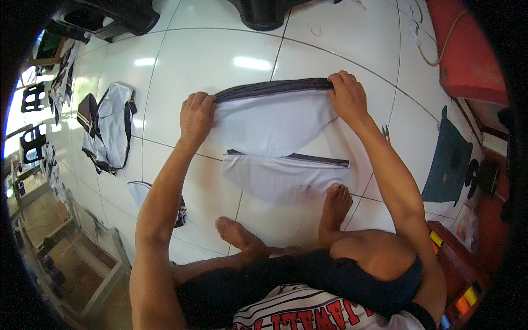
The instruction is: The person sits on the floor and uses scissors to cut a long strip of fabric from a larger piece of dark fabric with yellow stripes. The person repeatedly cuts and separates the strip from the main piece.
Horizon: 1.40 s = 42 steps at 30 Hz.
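Note:
A white fabric panel (269, 124) with a dark band along its top edge is stretched between my hands. My left hand (198, 116) pinches the band's left end, and my right hand (349, 99) grips the right end, fingers closed over the edge. The panel's lower edge curves and reaches just above a second white panel (275, 176), also dark-edged. That second panel lies on the tiled floor between my hands and my feet. My right foot's toes are at its lower right edge. Whether the upper panel touches the floor is hard to make out.
More white and dark garment pieces (115, 121) lie on the floor at left, with another white piece (139, 192) partly behind my left forearm. A dark green cloth (448, 159) is at right, near red furniture (467, 52). Black plastic legs (261, 14) stand at the far edge.

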Available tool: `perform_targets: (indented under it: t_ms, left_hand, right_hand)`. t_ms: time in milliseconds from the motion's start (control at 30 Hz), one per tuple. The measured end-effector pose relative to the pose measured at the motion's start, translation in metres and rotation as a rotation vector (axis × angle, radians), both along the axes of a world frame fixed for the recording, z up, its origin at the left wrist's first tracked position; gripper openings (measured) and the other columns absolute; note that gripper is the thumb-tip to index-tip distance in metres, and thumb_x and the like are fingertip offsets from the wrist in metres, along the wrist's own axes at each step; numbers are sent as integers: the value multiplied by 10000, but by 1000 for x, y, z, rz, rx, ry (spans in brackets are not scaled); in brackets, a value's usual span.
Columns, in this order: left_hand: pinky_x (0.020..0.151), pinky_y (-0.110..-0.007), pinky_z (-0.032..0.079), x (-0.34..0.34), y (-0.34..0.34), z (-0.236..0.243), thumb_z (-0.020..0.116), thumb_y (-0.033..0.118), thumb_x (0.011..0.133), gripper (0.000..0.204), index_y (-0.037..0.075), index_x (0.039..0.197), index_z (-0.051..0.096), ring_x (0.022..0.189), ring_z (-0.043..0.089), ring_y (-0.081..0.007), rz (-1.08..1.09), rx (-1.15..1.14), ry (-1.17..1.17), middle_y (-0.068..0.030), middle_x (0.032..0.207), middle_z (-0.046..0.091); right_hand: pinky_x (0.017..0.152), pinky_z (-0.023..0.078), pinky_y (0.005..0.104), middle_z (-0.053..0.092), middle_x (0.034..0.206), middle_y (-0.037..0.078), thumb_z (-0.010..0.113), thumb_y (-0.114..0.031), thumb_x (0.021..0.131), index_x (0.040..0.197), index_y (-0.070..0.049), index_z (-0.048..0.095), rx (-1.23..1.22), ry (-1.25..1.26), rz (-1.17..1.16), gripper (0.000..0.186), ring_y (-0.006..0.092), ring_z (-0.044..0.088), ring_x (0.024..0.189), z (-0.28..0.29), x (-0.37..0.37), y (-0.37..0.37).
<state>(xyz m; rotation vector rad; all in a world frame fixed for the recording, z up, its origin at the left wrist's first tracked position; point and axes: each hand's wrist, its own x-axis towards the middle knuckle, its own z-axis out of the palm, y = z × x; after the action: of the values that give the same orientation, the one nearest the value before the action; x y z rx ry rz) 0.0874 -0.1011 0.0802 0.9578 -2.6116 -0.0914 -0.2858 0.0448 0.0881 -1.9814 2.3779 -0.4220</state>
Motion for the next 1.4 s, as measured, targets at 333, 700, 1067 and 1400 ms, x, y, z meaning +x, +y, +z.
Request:
perform_targets:
  t_ms: [333,700,1067,1400]
  left_hand:
    - [713,-401,549,29,124,-16,699,145,829,161,75,957,630,853,623,-273,-292,354,-140,-78,933,604]
    - [871,-359,546,55,99,15,705,-15,831,173,41,974,626,947,647,-205,6,1199,-134,-73,988,663]
    - [783,-340,531,28,-8,-7,818,119,812,246,40,995,674,851,658,-201,349,1005,17,-90,892,705]
    - [958,-423,513,0,4,12,820,118,735,536,51,1237,641,1169,597,-360,113,320,-10,-185,1323,577]
  right_hand:
    - [794,505,526,669,982,157,647,-142,852,895,-64,648,661,-263,84,89,357,644,979,0,46,153]
    - [830,532,454,707,959,176,634,-169,842,969,-38,676,946,-735,186,187,357,681,920,61,18,116]
    - [839,529,452,720,1020,140,574,-145,910,1048,-48,682,500,-299,45,200,330,678,950,22,12,-24]
    - [940,497,499,621,1226,139,745,-197,822,1179,-67,656,86,-147,194,390,351,580,1169,-2,17,-22]
